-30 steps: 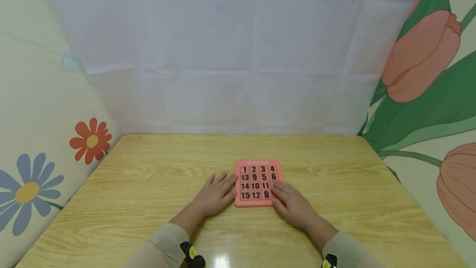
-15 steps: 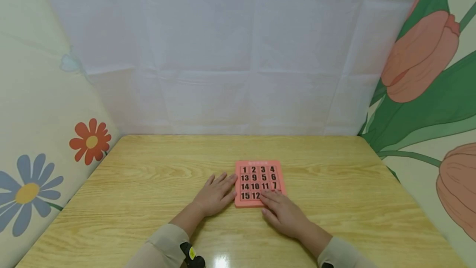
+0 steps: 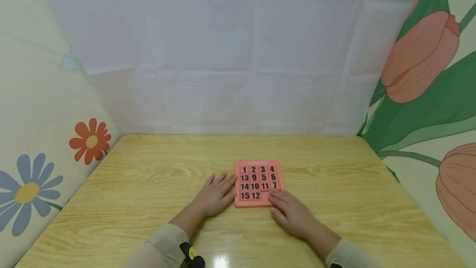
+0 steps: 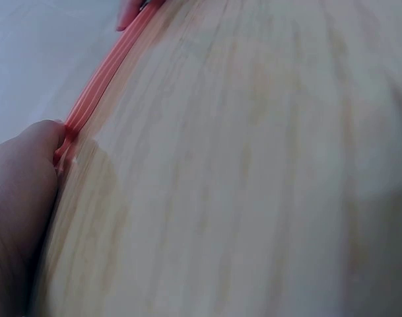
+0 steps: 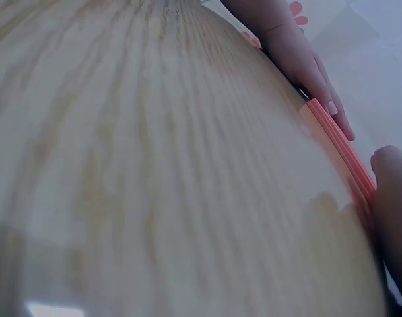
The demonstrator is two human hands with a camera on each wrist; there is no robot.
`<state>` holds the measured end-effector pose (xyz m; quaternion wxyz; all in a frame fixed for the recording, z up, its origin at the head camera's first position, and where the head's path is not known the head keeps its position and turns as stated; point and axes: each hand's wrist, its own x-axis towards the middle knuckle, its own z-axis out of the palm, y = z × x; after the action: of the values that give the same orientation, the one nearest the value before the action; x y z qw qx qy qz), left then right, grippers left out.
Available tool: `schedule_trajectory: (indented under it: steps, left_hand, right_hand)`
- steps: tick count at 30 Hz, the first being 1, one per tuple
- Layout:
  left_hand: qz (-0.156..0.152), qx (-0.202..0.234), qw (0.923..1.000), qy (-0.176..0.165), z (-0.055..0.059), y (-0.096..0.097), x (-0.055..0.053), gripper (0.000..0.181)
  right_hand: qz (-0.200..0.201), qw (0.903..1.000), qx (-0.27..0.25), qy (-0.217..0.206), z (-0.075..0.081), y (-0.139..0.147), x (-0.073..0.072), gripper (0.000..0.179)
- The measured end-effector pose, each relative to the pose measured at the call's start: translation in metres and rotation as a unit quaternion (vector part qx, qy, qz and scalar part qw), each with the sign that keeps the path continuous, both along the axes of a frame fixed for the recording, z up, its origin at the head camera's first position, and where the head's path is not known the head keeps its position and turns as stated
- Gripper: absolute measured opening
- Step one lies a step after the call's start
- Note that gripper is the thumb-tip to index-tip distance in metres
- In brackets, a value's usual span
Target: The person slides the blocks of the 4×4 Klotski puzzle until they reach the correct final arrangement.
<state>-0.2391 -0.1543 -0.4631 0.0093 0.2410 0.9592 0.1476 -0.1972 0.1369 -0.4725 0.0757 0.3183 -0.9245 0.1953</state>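
Note:
A pink sliding number puzzle (image 3: 259, 163) lies flat on the wooden table. Its upper rows read 1 2 3 4, 13 9 5 6 and 14 10 11 7. In the bottom row, 15 and 12 show with a bare slot (image 3: 265, 196) to their right; the corner square beyond is covered by fingers. My left hand (image 3: 215, 195) rests by the puzzle's left edge, fingers extended and touching it. The fingertips of my right hand (image 3: 293, 215) lie on the lower right corner. Both wrist views show the puzzle's pink side edge (image 4: 101, 82) with a hand at each end.
The wooden table (image 3: 167, 160) extends around the puzzle, with a glare spot near its front. A white cloth (image 3: 238, 53) hangs behind it. Flower-patterned coverings (image 3: 33, 94) flank the table. A black wrist device (image 3: 191, 255) sits at the left sleeve.
My right fingers moved from the 7 tile down onto the 8 tile, then right to the corner. The third bottom square, which held 8, is now bare. The left hand stayed still.

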Motion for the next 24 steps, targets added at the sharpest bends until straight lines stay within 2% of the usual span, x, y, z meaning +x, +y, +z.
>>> schedule_trajectory:
  steps: [10, 16, 24]
  left_hand:
    - [0.002, -0.006, 1.0, 0.0, -0.002, -0.001, -0.001, 0.059]
    - [0.004, -0.006, 1.0, 0.002, -0.003, -0.001, -0.002, 0.059]
    - [0.007, -0.004, 1.0, 0.001, -0.002, 0.0, -0.002, 0.059]
  right_hand:
    - [-0.012, 0.9999, -0.007, 0.003, -0.001, 0.004, 0.0, 0.042]
    - [0.007, 1.0, -0.006, 0.0, 0.002, -0.012, 0.0, 0.044]
    - [0.019, 0.9992, 0.008, -0.035, 0.006, -0.035, 0.0, 0.046]
